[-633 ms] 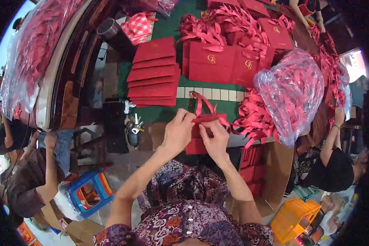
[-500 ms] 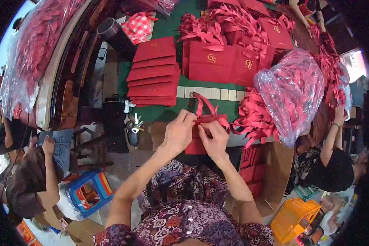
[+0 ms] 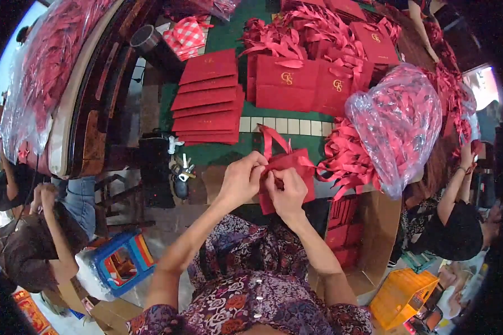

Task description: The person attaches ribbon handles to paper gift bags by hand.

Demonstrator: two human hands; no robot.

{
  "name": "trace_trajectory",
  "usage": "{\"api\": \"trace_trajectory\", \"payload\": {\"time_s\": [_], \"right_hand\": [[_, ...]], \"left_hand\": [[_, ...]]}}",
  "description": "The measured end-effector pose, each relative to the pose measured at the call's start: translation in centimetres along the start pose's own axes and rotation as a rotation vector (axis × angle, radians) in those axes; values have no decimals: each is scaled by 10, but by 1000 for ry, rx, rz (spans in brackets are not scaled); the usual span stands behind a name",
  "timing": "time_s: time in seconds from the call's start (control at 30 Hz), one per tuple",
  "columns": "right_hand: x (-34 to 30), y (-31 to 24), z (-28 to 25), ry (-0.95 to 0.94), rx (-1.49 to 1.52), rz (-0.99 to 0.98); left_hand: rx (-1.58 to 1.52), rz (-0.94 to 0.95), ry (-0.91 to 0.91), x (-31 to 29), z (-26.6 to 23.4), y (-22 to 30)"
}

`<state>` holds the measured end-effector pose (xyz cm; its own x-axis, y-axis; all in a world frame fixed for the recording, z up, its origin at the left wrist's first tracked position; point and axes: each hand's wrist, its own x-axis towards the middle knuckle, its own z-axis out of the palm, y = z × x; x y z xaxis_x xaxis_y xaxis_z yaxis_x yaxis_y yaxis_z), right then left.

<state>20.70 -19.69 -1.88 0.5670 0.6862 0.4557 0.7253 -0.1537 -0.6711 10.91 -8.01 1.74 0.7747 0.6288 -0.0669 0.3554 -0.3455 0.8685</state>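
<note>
Close in front of me, at the near table edge, a small red paper bag (image 3: 300, 167) is held tilted between my two hands. A red ribbon (image 3: 270, 137) loops up from its top, over the green table. My left hand (image 3: 239, 180) pinches the bag's upper left side with bent fingers. My right hand (image 3: 288, 192) is closed against the bag's face, thumb and fingertips pressed together. Whether a ribbon end lies in those fingertips is hidden. Right of the bag lies a heap of loose red ribbons (image 3: 349, 159).
Flat red bags (image 3: 207, 100) are stacked at the left, near a dark cylinder (image 3: 151, 44). Finished-looking bags with ribbons (image 3: 285, 84) stand behind. A clear plastic sack of ribbons (image 3: 397, 125) sits right. Keys (image 3: 183, 167) lie near the left edge; a cardboard box (image 3: 380, 240) stands below right.
The bag has tilted and more of its face shows. My right hand has shifted slightly left and curled tighter. At the left, another person's hands have come together.
</note>
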Motion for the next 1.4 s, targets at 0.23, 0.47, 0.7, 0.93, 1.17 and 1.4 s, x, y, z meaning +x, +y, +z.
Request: {"api": "trace_trajectory", "payload": {"time_s": [0.23, 0.47, 0.7, 0.93, 1.17, 1.4], "right_hand": [[-1, 7, -2, -4, -56, -139], [10, 15, -10, -91, -37, -314], [16, 26, -21, -212, -32, -361], [19, 1, -34, -347, -2, -43], [69, 5, -50, -471, 164, 103], [93, 40, -40, -882, 95, -82]], "left_hand": [[-77, -19, -22, 2, -3, 0], [-54, -2, -10, -2, 0, -6], [23, 77, 49, -3, 9, 2], [2, -143, -16, 6, 3, -6], [7, 21, 124, -5, 25, -15], [27, 292, 198, -14, 27, -7]]}}
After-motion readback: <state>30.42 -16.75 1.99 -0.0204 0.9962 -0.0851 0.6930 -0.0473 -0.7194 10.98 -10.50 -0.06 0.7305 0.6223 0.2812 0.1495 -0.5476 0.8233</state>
